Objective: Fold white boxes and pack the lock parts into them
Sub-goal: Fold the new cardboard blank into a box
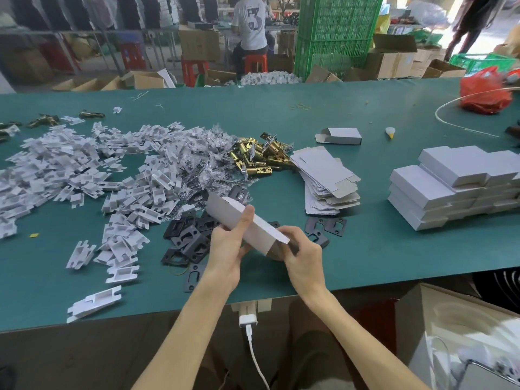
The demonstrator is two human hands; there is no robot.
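White box [264, 228] held tilted above table [365, 249], close to front edge, near end open. Left hand [228, 249] curled round box middle, thumb pressed on top face. Right hand [302, 254] curled at open near end, flap pinched. Black plates [191, 240] scattered on table beneath box. Flat box blanks [326, 175] stacked beyond, right. Brass latches [259, 159] heaped behind plates. White inserts [84, 164] spread at left. Closed boxes [450, 187] stacked at right. Single half-folded box [342, 135] noted farther back.

Bare green table [365, 249] lies between flat box blanks [326, 178] and stacked boxes [450, 187].
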